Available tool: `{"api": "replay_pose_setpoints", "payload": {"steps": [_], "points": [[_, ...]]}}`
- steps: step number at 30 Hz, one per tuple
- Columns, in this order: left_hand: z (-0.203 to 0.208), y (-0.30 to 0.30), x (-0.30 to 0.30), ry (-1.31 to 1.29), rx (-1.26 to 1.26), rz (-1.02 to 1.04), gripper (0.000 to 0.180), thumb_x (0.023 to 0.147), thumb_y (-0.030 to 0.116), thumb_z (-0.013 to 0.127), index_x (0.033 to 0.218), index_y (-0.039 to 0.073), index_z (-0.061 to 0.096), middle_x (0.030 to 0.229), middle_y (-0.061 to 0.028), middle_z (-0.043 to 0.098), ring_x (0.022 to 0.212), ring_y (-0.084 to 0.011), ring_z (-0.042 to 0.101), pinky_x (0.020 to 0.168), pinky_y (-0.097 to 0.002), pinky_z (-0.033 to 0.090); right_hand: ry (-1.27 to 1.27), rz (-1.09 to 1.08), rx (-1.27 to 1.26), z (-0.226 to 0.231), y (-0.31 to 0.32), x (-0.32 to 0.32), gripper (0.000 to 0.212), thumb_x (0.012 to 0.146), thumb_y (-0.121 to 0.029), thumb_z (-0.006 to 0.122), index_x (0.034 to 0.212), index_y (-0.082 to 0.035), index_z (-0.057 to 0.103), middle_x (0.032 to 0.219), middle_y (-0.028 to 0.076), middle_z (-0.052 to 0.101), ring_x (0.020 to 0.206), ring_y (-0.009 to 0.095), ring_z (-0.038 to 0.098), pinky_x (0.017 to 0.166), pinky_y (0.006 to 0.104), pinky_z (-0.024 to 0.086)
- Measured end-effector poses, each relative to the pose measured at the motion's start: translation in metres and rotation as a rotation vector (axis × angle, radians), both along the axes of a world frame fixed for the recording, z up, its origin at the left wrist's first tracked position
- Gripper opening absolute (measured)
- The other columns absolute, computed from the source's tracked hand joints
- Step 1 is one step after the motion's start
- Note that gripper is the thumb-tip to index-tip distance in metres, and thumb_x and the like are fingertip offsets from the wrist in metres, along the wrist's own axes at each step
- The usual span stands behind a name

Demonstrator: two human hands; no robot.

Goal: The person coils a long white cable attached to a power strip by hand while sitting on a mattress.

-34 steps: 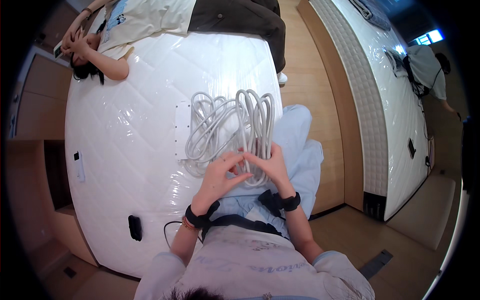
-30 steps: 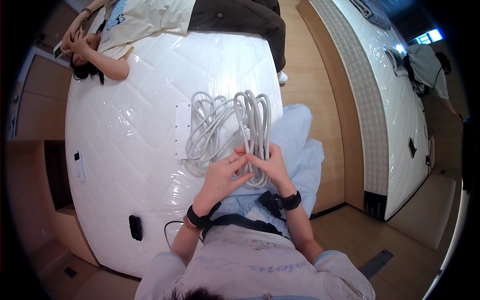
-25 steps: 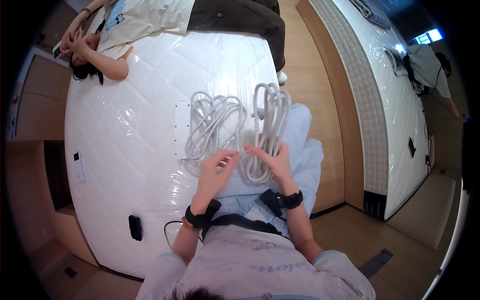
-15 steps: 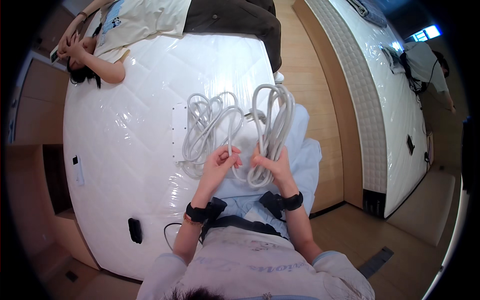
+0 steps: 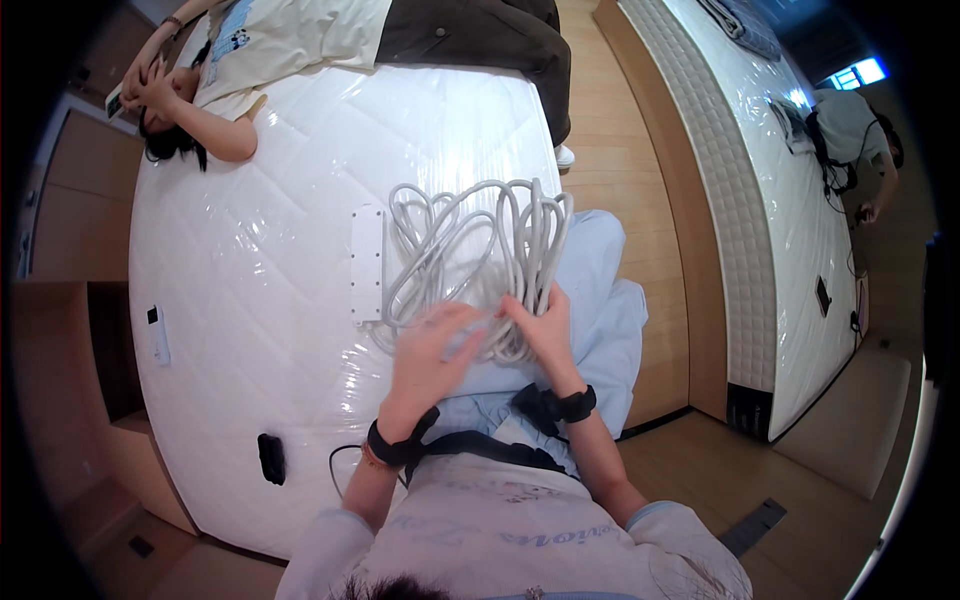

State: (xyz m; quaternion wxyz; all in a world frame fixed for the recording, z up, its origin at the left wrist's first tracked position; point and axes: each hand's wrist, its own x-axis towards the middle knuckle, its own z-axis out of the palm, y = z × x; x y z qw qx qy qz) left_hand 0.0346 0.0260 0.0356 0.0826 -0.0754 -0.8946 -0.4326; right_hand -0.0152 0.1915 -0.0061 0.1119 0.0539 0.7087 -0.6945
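A long light-grey cable lies in loops in front of me, belonging to or lying against a white power strip point(image 5: 367, 265) on its left. My right hand point(image 5: 541, 330) is closed round a gathered bundle of the cable point(image 5: 540, 235), thumb across its near end. Just left of it, my left hand point(image 5: 432, 350) is smeared by motion, its thumb and fingers apart beside the looser loops point(image 5: 425, 250). No cable shows clearly between them. Both wrists wear black straps.
The plastic-wrapped mattress point(image 5: 250, 330) carries a black object point(image 5: 270, 458) and a small white device point(image 5: 158, 335). A person point(image 5: 300, 40) lies along its far side. On the right stands a second mattress point(image 5: 740, 230), with another person point(image 5: 850, 130) beyond it.
The bundle in my right hand has lowered and its loops spread leftward over the others. My left hand has let go of the strand it was pinching, its fingers parting.
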Motion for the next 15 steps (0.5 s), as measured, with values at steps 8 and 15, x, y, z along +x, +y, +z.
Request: {"api": "replay_pose_setpoints", "payload": {"steps": [8,15], "points": [[-0.006,-0.034,-0.003,-0.348,0.32,0.233,0.042,0.08,0.006,0.058,0.122,0.004,0.051,0.076,-0.0099,0.059,0.068,-0.0227,0.057,0.068,-0.0297,0.046,-0.077,-0.028,-0.375,0.004,0.009,-0.004,0.025,0.079,-0.005,0.063,0.098,0.005,0.049,0.076,0.009,0.061,0.067,0.017,0.062,0.064,0.0273,0.049],[0.0,0.008,-0.002,-0.272,0.309,-0.103,0.035,0.082,0.003,0.054,0.118,0.006,0.056,0.07,-0.0106,0.056,0.058,-0.0207,0.054,0.057,-0.0284,0.045,-0.018,-0.067,-0.369,0.001,0.001,0.0,0.034,0.077,-0.007,0.067,0.104,0.004,0.049,0.081,0.009,0.061,0.073,0.015,0.062,0.066,0.0268,0.049]]}}
